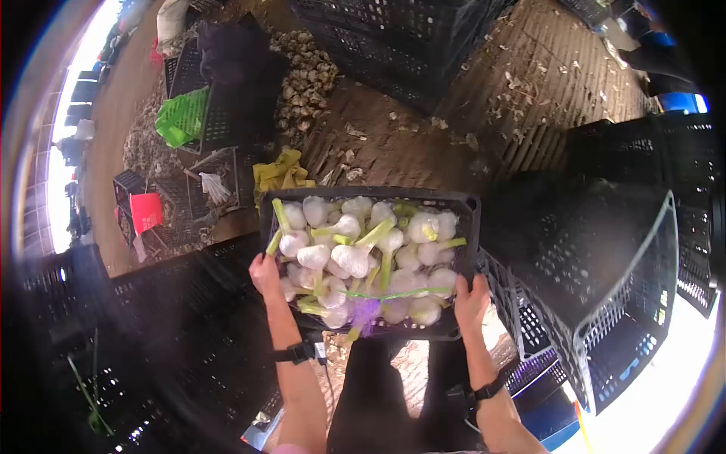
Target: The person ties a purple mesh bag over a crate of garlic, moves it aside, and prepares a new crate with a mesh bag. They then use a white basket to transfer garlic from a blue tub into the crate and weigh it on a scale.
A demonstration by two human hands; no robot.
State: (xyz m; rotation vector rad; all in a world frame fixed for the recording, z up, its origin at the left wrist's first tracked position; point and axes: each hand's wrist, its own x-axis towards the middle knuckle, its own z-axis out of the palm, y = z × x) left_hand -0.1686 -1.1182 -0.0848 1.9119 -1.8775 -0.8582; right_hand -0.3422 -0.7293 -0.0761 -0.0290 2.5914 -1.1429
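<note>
A black plastic crate [370, 194] is held up in front of my body, one hand at each short side. White garlic bulbs [352, 259] with green stem stubs fill it. Purple netting [366, 315] and a thin green strand lie over the bulbs near the crate's close edge. My left hand [266, 274] is closed on the left side, its fingers partly hidden by the rim. On the right side, my right hand [471, 301] grips the rim with the thumb on top; the fingers beneath are hidden. Both wrists wear dark bands.
Stacked black crates [401, 45] stand ahead, and more crates [605, 280] are to the right. A loose garlic heap [304, 79] lies ahead left, near a yellow cloth [281, 172] and green mesh bag [181, 117]. Dry skins litter the ridged floor [529, 83].
</note>
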